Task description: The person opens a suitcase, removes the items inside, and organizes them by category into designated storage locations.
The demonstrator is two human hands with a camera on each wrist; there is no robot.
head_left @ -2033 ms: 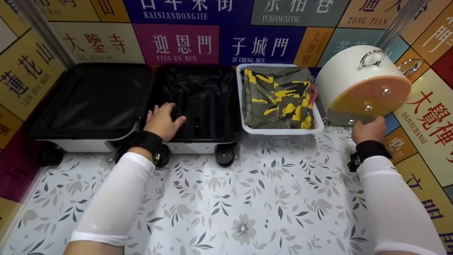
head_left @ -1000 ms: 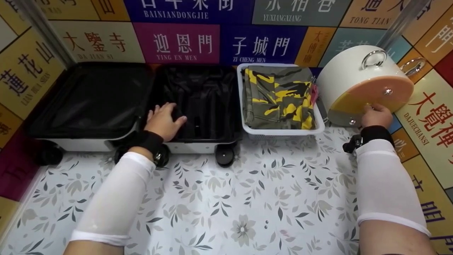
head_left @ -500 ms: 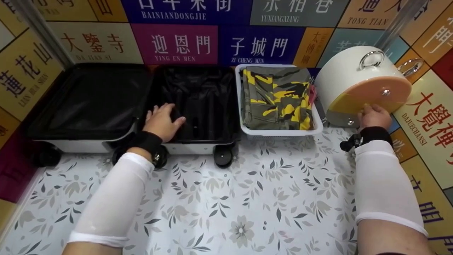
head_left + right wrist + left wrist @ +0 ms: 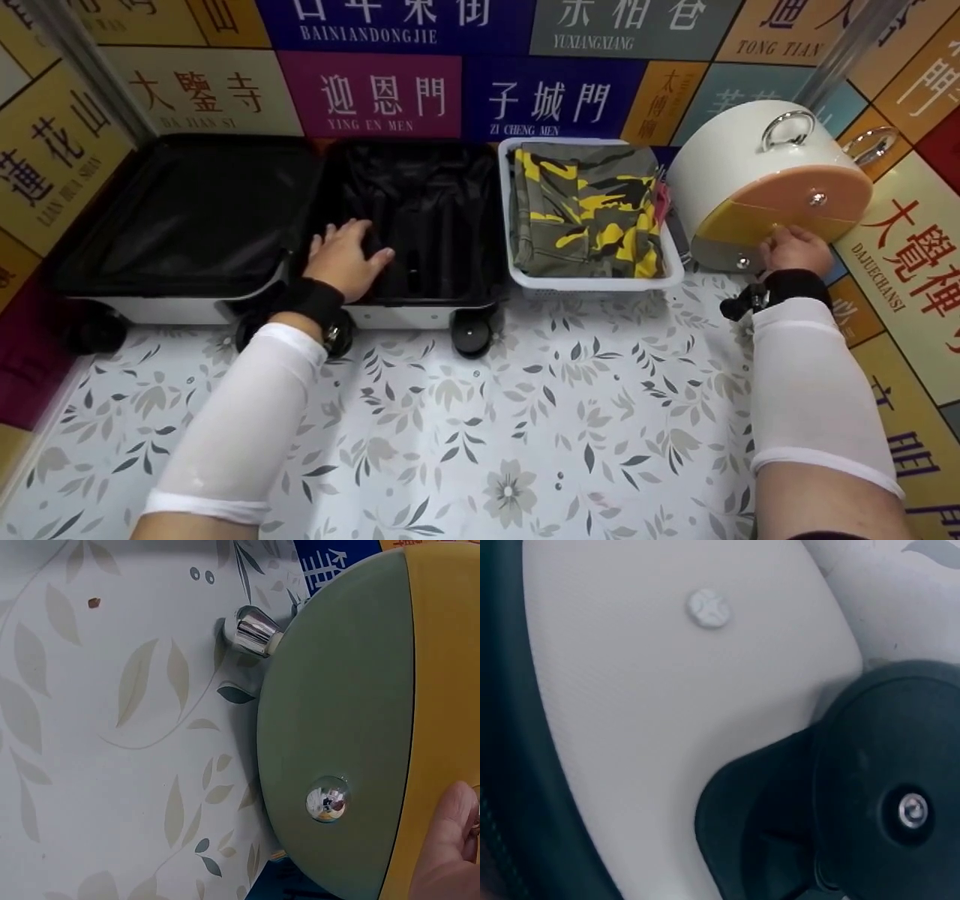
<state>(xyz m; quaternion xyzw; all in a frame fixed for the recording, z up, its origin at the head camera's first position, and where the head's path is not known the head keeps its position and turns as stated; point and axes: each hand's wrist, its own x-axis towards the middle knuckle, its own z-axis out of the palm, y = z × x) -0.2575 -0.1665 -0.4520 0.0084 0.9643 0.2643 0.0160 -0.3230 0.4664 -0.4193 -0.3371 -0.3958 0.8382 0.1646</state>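
My left hand (image 4: 343, 259) lies with relaxed fingers over the near edge of an open black-lined suitcase (image 4: 420, 270), where its two halves meet. The left wrist view shows only the suitcase's pale outer shell (image 4: 652, 712) and a black wheel (image 4: 870, 765). At the right, my right hand (image 4: 796, 251) pinches the middle knob of a round white drawer box (image 4: 735, 150). Its front has orange, yellow and grey-green drawers, and my hand is at the yellow drawer (image 4: 442, 690). In the right wrist view my thumb presses the knob, which is mostly cut off by the frame edge.
A white basket (image 4: 592, 283) with folded camouflage clothing (image 4: 589, 210) stands between suitcase and drawer box. Metal ring handles (image 4: 787, 129) stick up from the box. Walls of coloured name panels (image 4: 375, 94) close off the back and sides. The floral surface (image 4: 510, 420) lies in front.
My right hand has moved up from beside the lowest knob to the middle knob, which it now pinches. My left hand stays in the same place on the suitcase.
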